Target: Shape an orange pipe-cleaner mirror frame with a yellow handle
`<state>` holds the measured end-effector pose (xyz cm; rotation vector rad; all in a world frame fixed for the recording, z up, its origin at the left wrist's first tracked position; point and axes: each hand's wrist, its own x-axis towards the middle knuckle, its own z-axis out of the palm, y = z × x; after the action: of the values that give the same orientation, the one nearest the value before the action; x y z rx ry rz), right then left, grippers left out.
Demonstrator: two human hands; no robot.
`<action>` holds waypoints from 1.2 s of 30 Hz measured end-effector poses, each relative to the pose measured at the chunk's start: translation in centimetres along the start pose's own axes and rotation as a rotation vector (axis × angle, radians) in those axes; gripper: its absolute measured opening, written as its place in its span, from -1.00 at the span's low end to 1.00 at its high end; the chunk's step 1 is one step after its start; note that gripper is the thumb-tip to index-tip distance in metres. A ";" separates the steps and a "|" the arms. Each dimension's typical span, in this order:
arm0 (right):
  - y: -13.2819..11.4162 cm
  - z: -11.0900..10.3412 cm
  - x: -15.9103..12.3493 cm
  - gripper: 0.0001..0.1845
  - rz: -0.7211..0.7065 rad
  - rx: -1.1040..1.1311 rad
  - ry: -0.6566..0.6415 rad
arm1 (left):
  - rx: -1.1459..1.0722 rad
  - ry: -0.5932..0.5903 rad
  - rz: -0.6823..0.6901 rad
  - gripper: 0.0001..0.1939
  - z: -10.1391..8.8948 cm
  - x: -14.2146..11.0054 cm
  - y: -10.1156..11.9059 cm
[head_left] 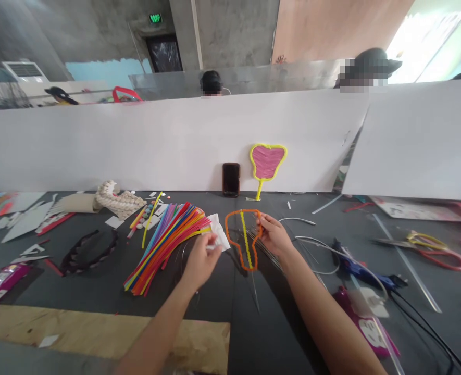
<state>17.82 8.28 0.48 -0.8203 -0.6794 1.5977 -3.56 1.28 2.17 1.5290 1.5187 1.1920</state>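
My right hand (274, 234) pinches the upper right edge of an orange pipe-cleaner frame (230, 237), bent into a rounded outline that narrows downward. A yellow pipe cleaner (247, 239) runs down its middle, and a thin wire (256, 294) shows below it. My left hand (204, 258) has its fingers curled together at the right end of a bundle of colourful pipe cleaners (163, 245). What those fingers hold, if anything, is hidden. Beside them lies a crumpled white wrapper (219, 232). Behind, a pink shape with a yellow pipe-cleaner border (268, 161) stands against the white board.
A phone (231, 179) leans on the white board (167, 146). At right lie scissors (429, 245), a blue glue gun (371, 273), cables and metal wires. A dark braided headband (89, 252) and paper scraps lie left. People sit beyond the board.
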 end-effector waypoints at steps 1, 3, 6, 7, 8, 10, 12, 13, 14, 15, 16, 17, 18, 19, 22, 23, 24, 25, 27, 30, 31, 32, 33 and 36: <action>-0.5 0.1 -0.2 -0.69 -0.023 0.011 -0.009 | -0.108 -0.076 -0.103 -0.71 0.5 -1.6 -0.6; -1.4 0.5 -0.8 -0.72 -0.081 0.036 -0.035 | -0.289 -0.216 -0.254 -0.68 1.6 -4.4 -1.2; -2.1 1.2 -2.0 -0.77 -0.164 0.066 -0.075 | -0.435 -0.280 -0.297 -0.67 2.9 -6.3 -0.7; -2.2 1.5 -2.4 -0.78 -0.176 0.070 -0.083 | -0.460 -0.279 -0.294 -0.67 3.1 -6.5 -0.3; -2.2 1.8 -2.8 -0.78 -0.180 0.076 -0.089 | -0.485 -0.278 -0.293 -0.67 3.2 -6.5 0.2; -2.1 2.3 -3.6 -0.77 -0.179 0.099 -0.100 | -0.576 -0.287 -0.327 -0.66 3.3 -6.3 1.0; -1.9 2.5 -4.4 -0.76 -0.178 0.130 -0.109 | -0.732 -0.290 -0.419 -0.67 3.4 -6.2 1.5; -1.7 2.6 -4.8 -0.76 -0.171 0.143 -0.116 | -0.815 -0.276 -0.472 -0.67 3.6 -6.2 1.6; -1.5 2.6 -5.3 -0.74 -0.157 0.151 -0.126 | -0.889 -0.258 -0.521 -0.66 3.7 -6.3 1.7; -1.2 2.6 -5.8 -0.72 -0.136 0.149 -0.139 | -0.945 -0.240 -0.558 -0.66 3.9 -6.4 1.8; -0.8 2.6 -6.3 -0.68 -0.108 0.134 -0.153 | -0.981 -0.224 -0.577 -0.66 4.1 -6.5 1.8; -0.3 2.6 -6.9 -0.65 -0.075 0.103 -0.170 | -1.002 -0.210 -0.581 -0.67 4.3 -6.6 1.8; 0.2 2.6 -7.4 -0.63 -0.046 0.060 -0.182 | -1.012 -0.200 -0.576 -0.67 4.4 -6.7 1.8; 0.8 2.6 -7.9 -0.64 -0.023 0.007 -0.188 | -1.015 -0.196 -0.566 -0.67 4.6 -6.7 1.7; 2.4 2.8 -8.6 -0.71 -0.047 -0.108 -0.121 | -0.997 -0.176 -0.540 -0.67 4.9 -6.6 1.3; 2.8 2.8 -8.6 -0.72 -0.067 -0.132 -0.087 | -0.991 -0.168 -0.540 -0.67 5.1 -6.5 1.1; 3.2 2.8 -8.5 -0.73 -0.086 -0.147 -0.057 | -0.986 -0.160 -0.543 -0.67 5.2 -6.5 0.9; 3.5 2.8 -8.3 -0.73 -0.096 -0.157 -0.035 | -0.984 -0.149 -0.546 -0.67 5.3 -6.4 0.6; 3.9 2.7 -7.8 -0.73 -0.103 -0.157 -0.006 | -0.981 -0.121 -0.551 -0.67 5.4 -6.3 0.2; 4.3 2.4 -7.2 -0.74 -0.112 -0.169 0.036 | -0.972 -0.085 -0.546 -0.68 5.7 -6.4 -0.3; 4.4 2.2 -7.1 -0.74 -0.115 -0.186 0.050 | -0.969 -0.078 -0.547 -0.68 5.8 -6.4 -0.4; 4.4 2.1 -7.1 -0.73 -0.115 -0.205 0.062 | -0.964 -0.072 -0.548 -0.68 5.9 -6.4 -0.5; 4.3 2.0 -7.1 -0.73 -0.111 -0.221 0.068 | -0.959 -0.067 -0.549 -0.68 5.9 -6.4 -0.5; 3.9 1.8 -7.3 -0.72 -0.067 -0.192 0.039 | -0.944 -0.053 -0.555 -0.67 6.0 -6.4 -0.4</action>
<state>14.81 0.44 -0.50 -0.9565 -0.8336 1.4686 2.44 -4.09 -1.28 0.4671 0.9822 1.2292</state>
